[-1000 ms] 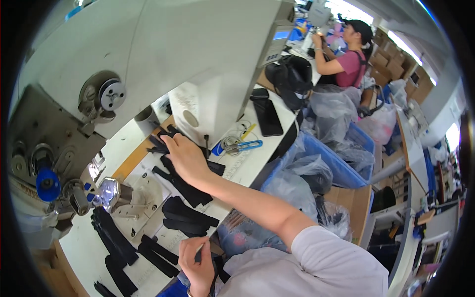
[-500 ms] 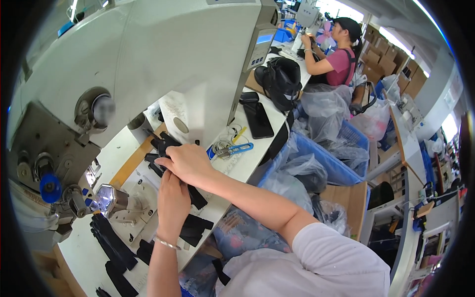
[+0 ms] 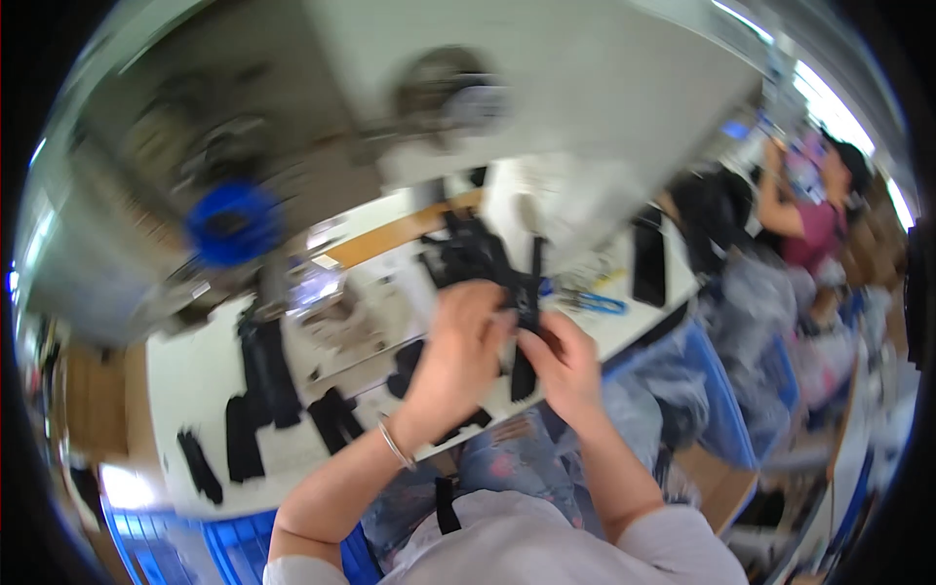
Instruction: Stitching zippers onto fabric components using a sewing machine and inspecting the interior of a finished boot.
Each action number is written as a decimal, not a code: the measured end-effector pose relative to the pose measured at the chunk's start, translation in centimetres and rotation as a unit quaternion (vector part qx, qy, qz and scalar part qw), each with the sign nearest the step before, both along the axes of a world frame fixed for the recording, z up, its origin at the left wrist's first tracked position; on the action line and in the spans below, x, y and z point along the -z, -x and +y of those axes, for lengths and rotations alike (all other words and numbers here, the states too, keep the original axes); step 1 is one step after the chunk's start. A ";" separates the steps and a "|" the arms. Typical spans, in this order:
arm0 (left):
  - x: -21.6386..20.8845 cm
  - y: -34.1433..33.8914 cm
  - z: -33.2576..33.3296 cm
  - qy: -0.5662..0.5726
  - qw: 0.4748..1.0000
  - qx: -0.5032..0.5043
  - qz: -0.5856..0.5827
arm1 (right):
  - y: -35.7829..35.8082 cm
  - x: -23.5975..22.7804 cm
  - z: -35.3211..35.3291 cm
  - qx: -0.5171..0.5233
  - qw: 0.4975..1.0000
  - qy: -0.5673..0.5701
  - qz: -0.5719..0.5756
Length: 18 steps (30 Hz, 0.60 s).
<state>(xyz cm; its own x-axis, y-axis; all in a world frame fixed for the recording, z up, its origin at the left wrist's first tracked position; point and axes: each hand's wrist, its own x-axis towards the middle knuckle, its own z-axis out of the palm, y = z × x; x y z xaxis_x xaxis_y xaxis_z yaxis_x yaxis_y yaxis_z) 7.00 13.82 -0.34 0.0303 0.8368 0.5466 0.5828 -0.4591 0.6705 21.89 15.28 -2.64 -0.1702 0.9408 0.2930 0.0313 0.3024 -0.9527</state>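
Observation:
A narrow black fabric strip [image 3: 524,378] hangs upright between my hands, over the front of the white work table [image 3: 185,375]. My right hand [image 3: 568,369] pinches its edge between thumb and fingers. From the other side, my left hand [image 3: 463,341], with a bracelet on the wrist, closes its curled fingers on the strip. Motion blur softens the exact grip. Just beyond my hands lies a heap of black fabric pieces [image 3: 463,249]. More black strips [image 3: 268,370] lie to the left on the table.
A large white sewing machine [image 3: 604,88] with a blue round part [image 3: 232,222] overhangs the table. A phone [image 3: 648,258] and blue-handled snips [image 3: 597,303] lie to the right. Blue crates [image 3: 721,390] with plastic bags stand beyond; another person [image 3: 814,219] sits at far right.
The view has swung left and blurred. My hands have come back from the black heap toward the table's front and moved apart, with a black strip now between them.

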 end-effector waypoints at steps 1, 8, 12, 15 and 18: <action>-1.4 -0.3 -2.1 0.160 0.973 0.023 -0.167 | -0.3 -0.3 -1.2 -0.003 0.998 0.014 -0.054; 0.0 0.4 -9.4 0.207 0.873 -0.008 -0.442 | -0.1 -1.6 -6.3 -0.139 0.970 -0.057 -0.192; 1.0 1.7 -11.6 0.089 0.836 -0.056 -0.538 | -0.6 -0.5 -8.7 -0.230 0.946 -0.070 -0.218; 1.0 3.0 -12.2 0.126 0.895 -0.043 -0.425 | 0.2 -0.6 -9.3 -0.240 0.957 0.056 -0.151; 2.7 3.5 -13.0 0.084 0.960 -0.036 -0.264 | 2.0 -1.5 -9.5 -0.222 0.958 0.173 -0.057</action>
